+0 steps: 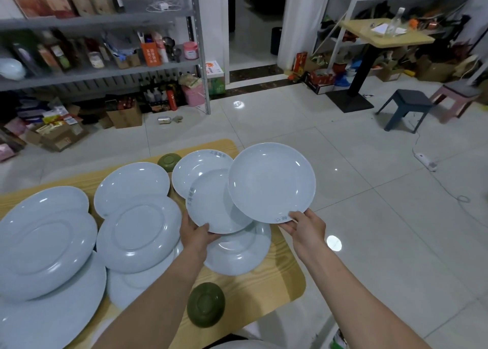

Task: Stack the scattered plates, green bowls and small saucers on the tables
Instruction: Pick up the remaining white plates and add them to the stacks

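- Head view: the right hand (pixel 303 224) pinches the near rim of a pale blue plate (pixel 272 182), raised over the table (pixel 285 277) at its right edge.
- The left hand (pixel 196 233) grips a second plate (pixel 211 206), partly beneath the first.
- Both rims carry blue print (too small to read).
- A green bowl (pixel 206 307) lies inverted at the table front.

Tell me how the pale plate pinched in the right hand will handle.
Probably stiff and breakable: the plate looks like glazed ceramic. Its glossy rim, pinched at one edge by the right hand, may slip or tilt.

Marks on the right plate (pixel 272 182), left plate (pixel 211 206) and orange box (pixel 151 54) are unreadable.
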### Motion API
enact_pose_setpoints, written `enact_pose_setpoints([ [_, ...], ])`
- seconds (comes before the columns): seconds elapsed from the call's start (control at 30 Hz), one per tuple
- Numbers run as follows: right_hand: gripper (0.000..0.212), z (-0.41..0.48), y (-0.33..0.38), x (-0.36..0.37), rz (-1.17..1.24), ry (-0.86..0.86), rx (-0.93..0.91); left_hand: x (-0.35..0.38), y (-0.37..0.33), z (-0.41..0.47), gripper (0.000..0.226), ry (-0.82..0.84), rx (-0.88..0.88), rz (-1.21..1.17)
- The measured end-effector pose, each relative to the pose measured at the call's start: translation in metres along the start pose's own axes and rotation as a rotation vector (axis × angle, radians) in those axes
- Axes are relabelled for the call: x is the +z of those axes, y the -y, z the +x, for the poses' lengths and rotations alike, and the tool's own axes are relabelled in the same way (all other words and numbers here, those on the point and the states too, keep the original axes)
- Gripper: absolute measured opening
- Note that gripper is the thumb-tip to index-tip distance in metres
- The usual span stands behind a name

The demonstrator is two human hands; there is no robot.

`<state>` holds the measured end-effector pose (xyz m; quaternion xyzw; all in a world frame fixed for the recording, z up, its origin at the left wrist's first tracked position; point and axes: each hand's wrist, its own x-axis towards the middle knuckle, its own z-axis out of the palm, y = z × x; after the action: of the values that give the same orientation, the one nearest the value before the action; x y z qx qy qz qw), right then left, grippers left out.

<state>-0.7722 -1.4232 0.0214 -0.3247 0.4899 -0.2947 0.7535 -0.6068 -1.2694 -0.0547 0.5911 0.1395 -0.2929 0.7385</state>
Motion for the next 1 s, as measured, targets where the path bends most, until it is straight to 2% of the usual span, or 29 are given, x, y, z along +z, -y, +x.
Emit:
enact_pose_setpoints([
  [0.23,0.036,-0.014,0.009,0.012,-0.057,0.124,-0.056,-0.016,-0.014,-0.034,0.081,-0.033,0.029,-0.076],
  [0.57,0.048,-0.061,-0.003,0.051,-0.015,0.326,0.005,-0.064,-0.047,-0.090,0.089,-0.156,0.128,-0.244],
  [0.8,0.057,-0.121,-0.040,0.085,0.018,0.450,0.024,-0.150,-0.061,-0.122,0.086,-0.249,0.220,-0.354],
  [1.0,0.063,-0.203,-0.098,0.128,-0.030,0.571,0.081,-0.249,-0.081,-0.169,0.086,-0.279,0.291,-0.438],
])
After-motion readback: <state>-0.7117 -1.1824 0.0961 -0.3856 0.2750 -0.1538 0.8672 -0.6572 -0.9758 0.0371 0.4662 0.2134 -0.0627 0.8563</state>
